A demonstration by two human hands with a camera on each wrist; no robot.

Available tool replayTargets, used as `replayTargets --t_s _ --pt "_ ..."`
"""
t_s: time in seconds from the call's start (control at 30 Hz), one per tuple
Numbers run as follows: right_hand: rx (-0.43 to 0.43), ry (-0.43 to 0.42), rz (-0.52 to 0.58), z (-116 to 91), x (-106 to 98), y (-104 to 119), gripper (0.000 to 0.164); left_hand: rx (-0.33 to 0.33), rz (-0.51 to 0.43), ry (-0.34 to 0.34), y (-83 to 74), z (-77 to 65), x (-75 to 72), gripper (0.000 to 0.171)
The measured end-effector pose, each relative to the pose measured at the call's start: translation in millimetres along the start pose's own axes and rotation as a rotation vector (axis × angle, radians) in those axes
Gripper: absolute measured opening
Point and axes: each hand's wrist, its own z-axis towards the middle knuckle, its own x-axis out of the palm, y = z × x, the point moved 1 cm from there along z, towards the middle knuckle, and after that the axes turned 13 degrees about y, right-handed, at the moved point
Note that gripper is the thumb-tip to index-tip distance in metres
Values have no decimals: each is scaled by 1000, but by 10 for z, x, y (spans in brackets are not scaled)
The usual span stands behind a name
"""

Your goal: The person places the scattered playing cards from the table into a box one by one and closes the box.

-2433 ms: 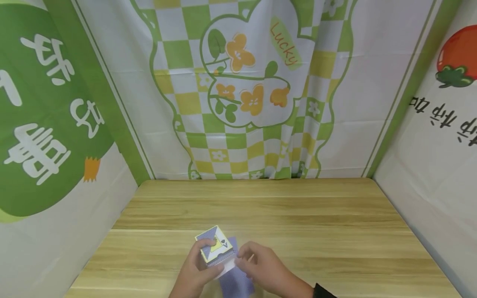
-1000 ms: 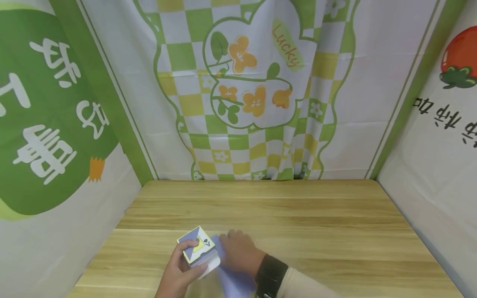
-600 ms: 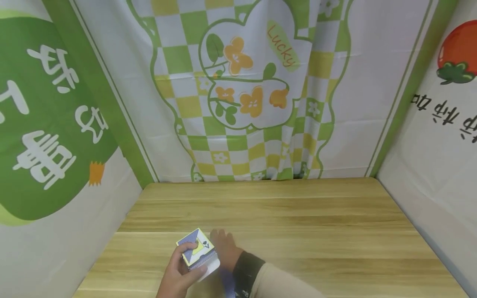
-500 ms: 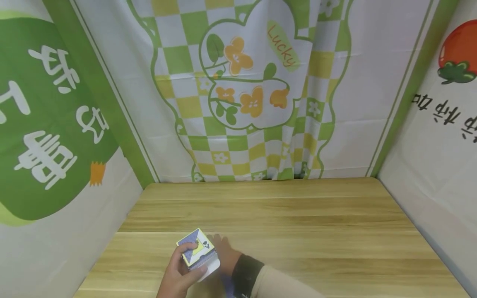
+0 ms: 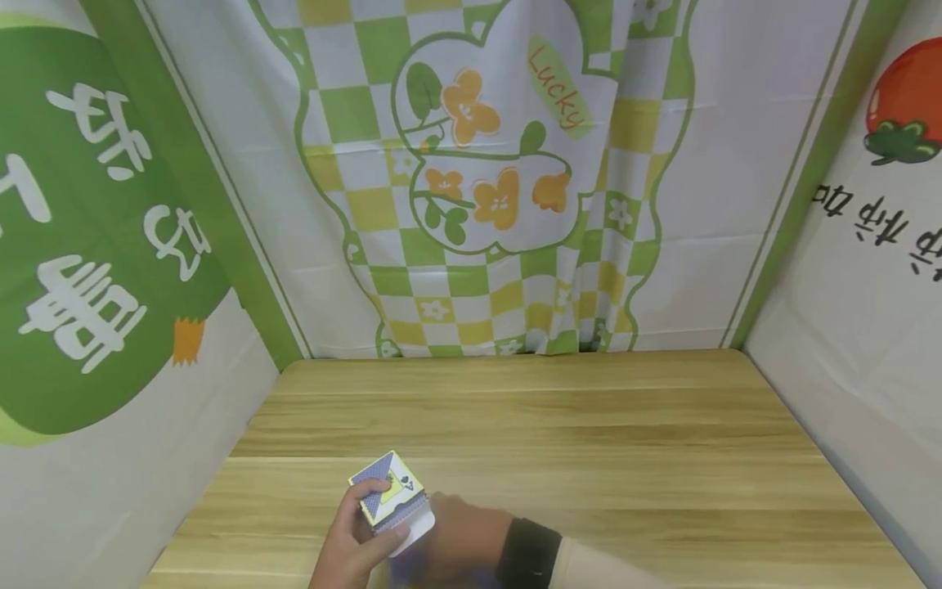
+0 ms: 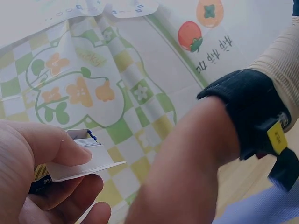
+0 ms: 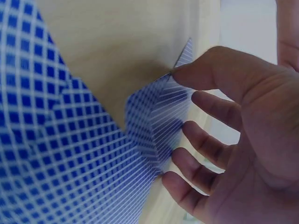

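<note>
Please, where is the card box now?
In the head view, the card box is low and left of centre, gripped by the left hand over the wooden table, just left of the right hand.

Before us, the right hand point(image 5: 465, 532) blurs beside the grip of the left hand point(image 5: 355, 536), its fingers smeared past telling; blue-checked cards point(image 7: 79, 144), masked from above, run off the right wrist view's edge; the card box point(image 5: 396, 501) is part-hidden within the grip; rightward, a sleeve point(image 5: 596, 566) is cropped.
</note>
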Motion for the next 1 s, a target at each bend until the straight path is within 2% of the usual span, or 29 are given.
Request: replayTargets --t_s 0.1,0.17,0.33,0.47,0.6,0.73,1.0 --pt "52 41 -94 -99 23 -133 53 6 -5 8 3 4 4 55" --pt "87 82 -103 -164 28 -243 55 8 -13 13 8 10 6 55" --pt "210 120 47 -376 29 -566 65 9 -27 3 15 24 28 56" --pt "288 113 98 -601 -18 -799 73 3 -30 -6 18 35 55 56" --pt "318 77 162 -824 -59 -994 78 -3 -27 3 18 48 69 56" --pt "325 5 250 -994 -18 -1145 83 -8 -26 10 22 56 75 56" --pt "364 -125 384 -1255 40 -1294 88 7 -32 1 21 84 112 56"
